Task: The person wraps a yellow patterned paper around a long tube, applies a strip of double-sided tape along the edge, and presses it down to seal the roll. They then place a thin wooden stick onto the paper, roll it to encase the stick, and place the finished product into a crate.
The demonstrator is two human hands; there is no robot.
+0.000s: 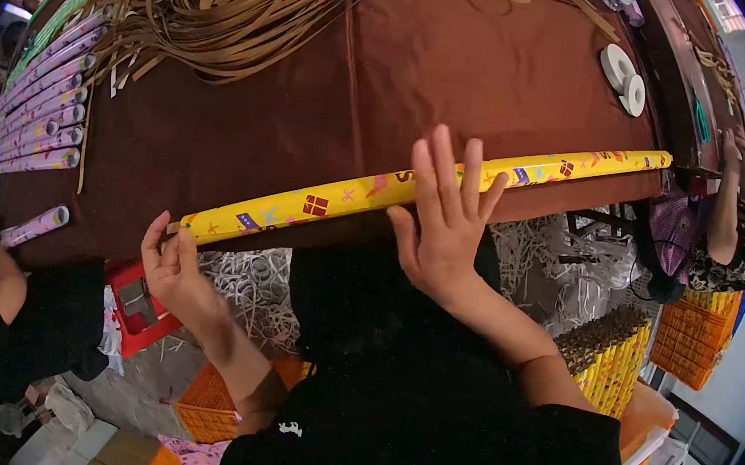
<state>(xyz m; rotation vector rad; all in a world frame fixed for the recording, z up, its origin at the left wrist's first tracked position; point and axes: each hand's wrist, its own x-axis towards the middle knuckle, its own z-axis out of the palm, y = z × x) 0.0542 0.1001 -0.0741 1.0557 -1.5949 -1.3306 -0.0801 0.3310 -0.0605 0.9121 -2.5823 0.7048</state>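
A long, thin roll of yellow gift-wrap-patterned paper (316,206) lies slantwise along the near edge of the brown-covered table. At its left end, my left hand (174,267) pinches the tip, where a short bit of brown strip sticks out. My right hand (447,223) lies flat across the middle of the roll, fingers stretched and spread, palm down. Part of the roll is hidden under those fingers.
Brown flat strips (231,23) are heaped at the far left, beside several purple patterned rolls (45,122). White tape rolls (623,77) lie at the far right. Yellow rolls (609,370) stand bundled below right, near an orange crate (696,334). Other people work at both sides.
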